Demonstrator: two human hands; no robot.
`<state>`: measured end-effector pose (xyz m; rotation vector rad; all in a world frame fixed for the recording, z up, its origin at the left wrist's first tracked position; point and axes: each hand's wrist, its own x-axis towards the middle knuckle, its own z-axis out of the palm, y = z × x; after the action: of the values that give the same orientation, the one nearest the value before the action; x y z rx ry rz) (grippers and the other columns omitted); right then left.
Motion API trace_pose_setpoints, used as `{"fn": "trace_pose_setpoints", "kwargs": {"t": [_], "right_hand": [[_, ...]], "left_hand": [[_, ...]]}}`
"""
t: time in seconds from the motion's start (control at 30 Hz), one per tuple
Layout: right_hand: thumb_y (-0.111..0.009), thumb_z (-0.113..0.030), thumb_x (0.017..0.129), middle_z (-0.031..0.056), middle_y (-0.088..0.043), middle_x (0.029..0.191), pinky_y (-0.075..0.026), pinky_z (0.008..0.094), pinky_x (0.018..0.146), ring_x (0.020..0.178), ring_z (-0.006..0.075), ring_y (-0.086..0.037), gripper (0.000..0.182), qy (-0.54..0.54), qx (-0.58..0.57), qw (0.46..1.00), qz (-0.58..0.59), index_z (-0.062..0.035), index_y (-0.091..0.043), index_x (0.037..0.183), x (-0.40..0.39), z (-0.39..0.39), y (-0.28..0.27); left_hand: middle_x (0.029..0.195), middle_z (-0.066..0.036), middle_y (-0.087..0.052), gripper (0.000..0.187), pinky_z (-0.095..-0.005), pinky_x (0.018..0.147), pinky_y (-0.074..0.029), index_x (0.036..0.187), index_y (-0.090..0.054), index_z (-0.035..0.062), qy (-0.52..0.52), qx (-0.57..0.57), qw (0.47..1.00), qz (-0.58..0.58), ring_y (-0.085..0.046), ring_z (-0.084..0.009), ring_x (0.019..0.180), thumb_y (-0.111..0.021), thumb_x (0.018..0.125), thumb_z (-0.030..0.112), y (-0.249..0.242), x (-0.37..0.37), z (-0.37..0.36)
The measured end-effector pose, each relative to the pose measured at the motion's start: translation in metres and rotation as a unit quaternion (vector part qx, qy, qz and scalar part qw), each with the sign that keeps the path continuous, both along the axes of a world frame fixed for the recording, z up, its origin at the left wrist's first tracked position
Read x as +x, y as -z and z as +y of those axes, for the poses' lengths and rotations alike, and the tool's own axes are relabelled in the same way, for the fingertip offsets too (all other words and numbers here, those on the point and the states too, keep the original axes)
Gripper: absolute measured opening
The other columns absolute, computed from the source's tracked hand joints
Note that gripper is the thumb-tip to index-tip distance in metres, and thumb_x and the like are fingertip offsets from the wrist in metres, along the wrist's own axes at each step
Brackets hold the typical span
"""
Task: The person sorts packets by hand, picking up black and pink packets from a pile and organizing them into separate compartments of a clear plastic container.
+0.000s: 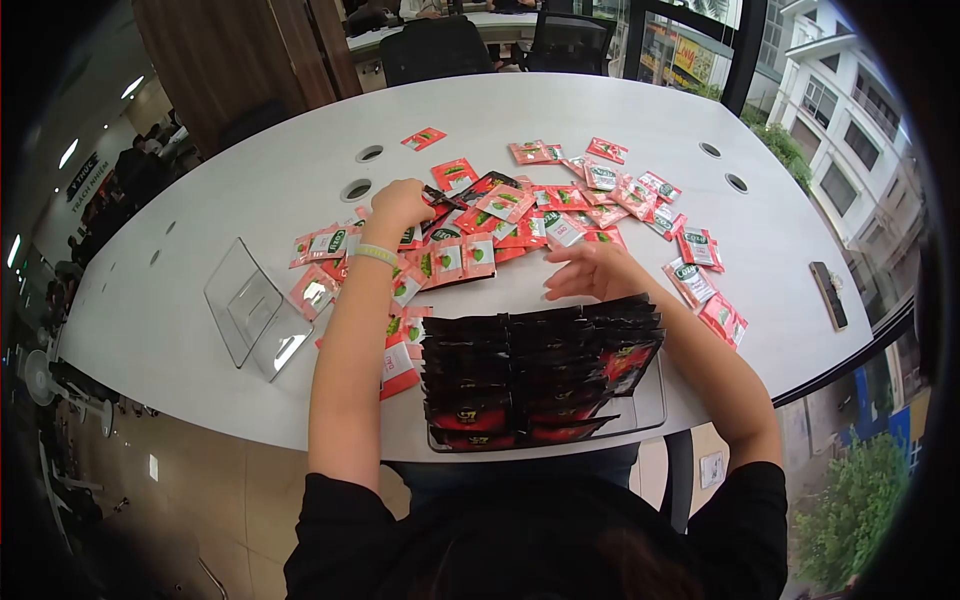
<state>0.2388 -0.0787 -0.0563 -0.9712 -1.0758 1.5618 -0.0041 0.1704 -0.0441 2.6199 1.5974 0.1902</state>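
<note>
My left hand (402,206), with a yellowish wristband, reaches to the far side of a loose pile. Its fingers are closed on the edge of a black sachet (441,203). My right hand (592,271) hovers at the near side of the pile with fingers apart and nothing in them. Between my arms, rows of black-and-red sachets (540,370) stand upright, packed in a clear tray (655,412) by the table's near edge. The pile holds many red and white tea sachets (463,256), some overlapping black ones.
An empty clear plastic stand (258,308) sits to the left. A dark phone-like object (829,296) lies near the right edge of the white table (200,300). Round cable holes (357,189) pierce the tabletop. Black chairs (437,52) stand beyond it.
</note>
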Motion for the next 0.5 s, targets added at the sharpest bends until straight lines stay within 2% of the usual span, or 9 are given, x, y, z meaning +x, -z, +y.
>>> {"fn": "trace_pose_setpoints", "kwargs": {"t": [0.03, 0.1, 0.17, 0.2, 0.23, 0.33, 0.37, 0.43, 0.5], "right_hand": [[-0.051, -0.041, 0.096, 0.0159, -0.070, 0.102, -0.051, 0.0341, 0.092, 0.097, 0.0267, -0.069, 0.052, 0.007, -0.047, 0.998, -0.033, 0.0021, -0.059, 0.123, -0.011, -0.004, -0.010], [-0.053, -0.043, 0.096, 0.0158, -0.070, 0.104, -0.052, 0.0327, 0.091, 0.097, 0.0247, -0.068, 0.053, -0.049, 0.011, 0.999, -0.017, 0.0017, -0.059, 0.123, -0.010, -0.002, 0.002], [-0.055, -0.044, 0.095, 0.0148, -0.069, 0.103, -0.052, 0.0325, 0.089, 0.098, 0.0237, -0.068, 0.054, -0.051, 0.004, 0.998, -0.025, 0.0017, -0.058, 0.125, -0.009, -0.001, 0.003], [-0.055, -0.043, 0.095, 0.0142, -0.070, 0.102, -0.052, 0.0329, 0.089, 0.098, 0.0233, -0.068, 0.054, -0.035, 0.020, 0.999, -0.030, 0.0009, -0.057, 0.126, -0.007, 0.001, 0.003], [-0.055, -0.043, 0.096, 0.0135, -0.070, 0.100, -0.052, 0.0333, 0.090, 0.097, 0.0229, -0.068, 0.053, -0.014, 0.034, 0.999, -0.035, 0.0000, -0.056, 0.127, -0.004, 0.000, 0.002], [-0.056, -0.032, 0.098, 0.0111, -0.068, 0.102, -0.053, 0.0313, 0.087, 0.090, 0.0179, -0.068, 0.043, 0.082, 0.089, 0.991, -0.046, -0.0040, -0.055, 0.130, 0.006, 0.005, 0.006], [-0.058, -0.028, 0.097, 0.0090, -0.067, 0.105, -0.053, 0.0298, 0.084, 0.092, 0.0160, -0.067, 0.043, 0.111, 0.091, 0.988, -0.061, -0.0047, -0.052, 0.132, 0.007, 0.004, 0.001], [-0.062, -0.027, 0.094, 0.0078, -0.065, 0.108, -0.052, 0.0302, 0.082, 0.098, 0.0151, -0.065, 0.049, 0.169, 0.134, 0.973, -0.082, -0.0066, -0.049, 0.136, 0.005, 0.005, 0.002], [-0.072, -0.026, 0.087, 0.0111, -0.055, 0.126, -0.052, 0.0314, 0.082, 0.113, 0.0179, -0.056, 0.066, 0.198, 0.185, 0.953, -0.136, -0.0073, -0.040, 0.142, 0.005, 0.001, -0.005]], "left_hand": [[0.106, -0.015, -0.070, 0.054, -0.0381, 0.084, -0.053, 0.122, -0.065, 0.0102, -0.001, 0.002, 1.000, -0.005, -0.067, -0.0302, 0.096, -0.071, 0.071, 0.028, 0.004, 0.001, 0.003], [0.104, -0.014, -0.070, 0.043, -0.0404, 0.082, -0.053, 0.117, -0.069, 0.0148, -0.014, 0.052, 0.998, 0.011, -0.067, -0.0319, 0.093, -0.067, 0.075, 0.025, 0.007, 0.004, 0.004], [0.094, -0.016, -0.070, 0.029, -0.0418, 0.078, -0.053, 0.104, -0.072, 0.0118, 0.009, 0.066, 0.995, -0.071, -0.067, -0.0322, 0.090, -0.062, 0.080, 0.026, 0.003, -0.002, 0.003], [0.090, -0.016, -0.070, 0.028, -0.0423, 0.077, -0.052, 0.100, -0.072, 0.0095, 0.028, 0.073, 0.990, -0.114, -0.067, -0.0323, 0.088, -0.060, 0.082, 0.027, -0.001, -0.002, 0.005], [0.091, -0.011, -0.071, 0.024, -0.0430, 0.078, -0.052, 0.095, -0.073, 0.0157, 0.001, 0.061, 0.994, -0.091, -0.067, -0.0327, 0.089, -0.057, 0.086, 0.031, -0.018, 0.002, -0.005], [0.085, -0.013, -0.069, 0.028, -0.0422, 0.069, -0.049, 0.095, -0.072, 0.0093, 0.067, 0.050, 0.979, -0.187, -0.065, -0.0318, 0.079, -0.056, 0.090, 0.032, -0.054, 0.009, -0.028], [0.079, -0.013, -0.069, 0.030, -0.0403, 0.065, -0.047, 0.094, -0.071, 0.0067, 0.102, 0.077, 0.967, -0.221, -0.064, -0.0300, 0.073, -0.055, 0.091, 0.032, -0.060, 0.013, -0.035], [0.069, -0.011, -0.065, 0.032, -0.0350, 0.060, -0.044, 0.091, -0.070, 0.0028, 0.149, 0.031, 0.956, -0.249, -0.059, -0.0248, 0.061, -0.057, 0.092, 0.032, -0.092, 0.026, -0.085], [0.063, -0.011, -0.060, 0.031, -0.0328, 0.057, -0.041, 0.090, -0.070, 0.0020, 0.221, 0.004, 0.939, -0.262, -0.053, -0.0218, 0.055, -0.058, 0.092, 0.031, -0.099, 0.035, -0.109]]}}
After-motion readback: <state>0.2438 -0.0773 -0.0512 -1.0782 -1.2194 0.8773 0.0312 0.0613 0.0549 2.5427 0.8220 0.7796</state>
